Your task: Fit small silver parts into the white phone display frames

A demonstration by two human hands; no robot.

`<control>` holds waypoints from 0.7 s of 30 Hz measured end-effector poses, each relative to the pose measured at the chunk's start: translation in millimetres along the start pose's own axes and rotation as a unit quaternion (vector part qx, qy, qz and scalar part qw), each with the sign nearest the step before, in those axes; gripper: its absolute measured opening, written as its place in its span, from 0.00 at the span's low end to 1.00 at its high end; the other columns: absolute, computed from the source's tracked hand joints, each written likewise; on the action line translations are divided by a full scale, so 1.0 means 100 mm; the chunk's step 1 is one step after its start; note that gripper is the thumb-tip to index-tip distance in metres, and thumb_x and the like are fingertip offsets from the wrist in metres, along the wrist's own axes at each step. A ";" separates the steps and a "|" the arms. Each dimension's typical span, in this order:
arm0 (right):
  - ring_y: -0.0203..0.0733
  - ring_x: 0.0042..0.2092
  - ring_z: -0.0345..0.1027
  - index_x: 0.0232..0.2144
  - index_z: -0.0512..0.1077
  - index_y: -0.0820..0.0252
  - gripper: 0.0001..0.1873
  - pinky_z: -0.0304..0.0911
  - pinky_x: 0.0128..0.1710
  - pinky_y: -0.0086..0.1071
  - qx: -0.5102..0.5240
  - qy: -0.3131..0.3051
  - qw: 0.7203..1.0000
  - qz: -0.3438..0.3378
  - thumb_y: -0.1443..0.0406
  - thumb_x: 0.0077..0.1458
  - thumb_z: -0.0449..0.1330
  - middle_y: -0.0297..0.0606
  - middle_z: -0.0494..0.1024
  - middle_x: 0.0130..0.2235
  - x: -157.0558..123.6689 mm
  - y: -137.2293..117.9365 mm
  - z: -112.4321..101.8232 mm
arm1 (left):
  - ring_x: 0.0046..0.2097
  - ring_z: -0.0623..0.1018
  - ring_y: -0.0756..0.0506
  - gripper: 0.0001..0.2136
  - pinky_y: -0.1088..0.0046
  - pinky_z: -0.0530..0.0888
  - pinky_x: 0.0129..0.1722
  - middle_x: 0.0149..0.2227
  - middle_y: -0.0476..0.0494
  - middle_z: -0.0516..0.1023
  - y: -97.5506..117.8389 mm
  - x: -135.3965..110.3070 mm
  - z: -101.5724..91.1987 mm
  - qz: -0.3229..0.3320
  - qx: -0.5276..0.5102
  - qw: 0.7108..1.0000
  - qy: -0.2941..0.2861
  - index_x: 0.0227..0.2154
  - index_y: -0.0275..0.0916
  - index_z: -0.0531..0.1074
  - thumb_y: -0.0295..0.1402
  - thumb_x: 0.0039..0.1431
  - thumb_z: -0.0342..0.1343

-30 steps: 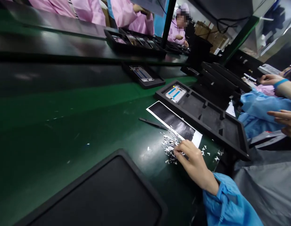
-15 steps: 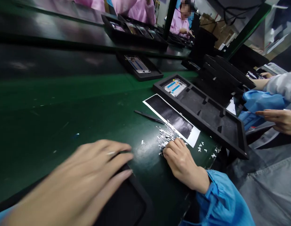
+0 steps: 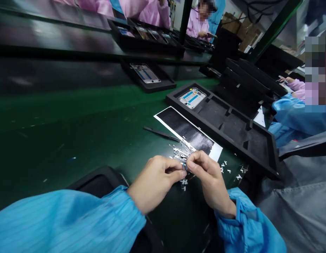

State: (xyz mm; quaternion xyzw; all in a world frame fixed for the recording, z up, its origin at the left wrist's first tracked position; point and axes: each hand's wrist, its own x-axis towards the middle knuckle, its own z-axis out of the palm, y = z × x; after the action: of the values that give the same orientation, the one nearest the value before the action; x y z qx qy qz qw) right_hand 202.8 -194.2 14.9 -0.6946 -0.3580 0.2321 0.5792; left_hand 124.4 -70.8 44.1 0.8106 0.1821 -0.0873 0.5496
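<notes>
My left hand (image 3: 155,182) and my right hand (image 3: 209,177) meet fingertip to fingertip just above the green belt (image 3: 73,126). Both are closed in a pinch on one small silver metal piece (image 3: 186,167) held between them. Right behind the fingers lies a heap of several similar small silver pieces (image 3: 180,149). A few more lie scattered to the right (image 3: 228,171). A black sheet with a white border (image 3: 188,130) lies beyond the heap. Black tweezers (image 3: 160,133) rest on the belt to its left.
A long black tray (image 3: 231,130) holds a phone frame (image 3: 192,97) at its far end. Another black tray (image 3: 99,181) sits under my left sleeve. A single tray with a phone frame (image 3: 145,74) lies further off. People in blue and pink coats work at the right and back.
My left hand came in from the lower left and closed onto the piece my right hand lifted from the heap. The view tilted slightly down and right.
</notes>
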 end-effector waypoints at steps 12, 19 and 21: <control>0.32 0.30 0.54 0.26 0.63 0.58 0.07 0.52 0.31 0.29 0.044 0.047 0.998 0.010 0.64 0.55 0.51 0.29 0.61 0.27 -0.01 -0.01 0.03 | 0.22 0.61 0.50 0.15 0.76 0.57 0.22 0.16 0.51 0.59 -0.12 0.02 0.01 -0.021 0.050 0.996 0.072 0.14 0.38 0.61 0.43 0.47 0.42; 0.33 0.31 0.55 0.27 0.64 0.58 0.06 0.53 0.32 0.29 0.094 0.095 0.991 0.025 0.63 0.55 0.52 0.30 0.62 0.26 0.03 0.03 0.01 | 0.32 0.69 0.46 0.10 0.72 0.63 0.34 0.27 0.47 0.71 -0.17 0.02 0.03 0.009 0.082 0.989 0.124 0.26 0.41 0.71 0.35 0.48 0.46; 0.33 0.31 0.56 0.27 0.63 0.59 0.06 0.53 0.33 0.30 0.106 0.105 0.988 0.027 0.63 0.55 0.52 0.30 0.62 0.27 0.04 0.03 0.00 | 0.39 0.68 0.43 0.13 0.68 0.62 0.41 0.35 0.45 0.71 -0.15 0.02 0.04 0.025 0.082 0.985 0.152 0.35 0.41 0.71 0.34 0.49 0.44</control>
State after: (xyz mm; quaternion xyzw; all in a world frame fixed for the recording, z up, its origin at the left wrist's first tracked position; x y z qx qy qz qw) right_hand 205.7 -191.6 12.1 -0.6592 -0.2500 0.2102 0.6773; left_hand 120.6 -68.8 28.8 0.8610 0.2354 0.0359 0.4493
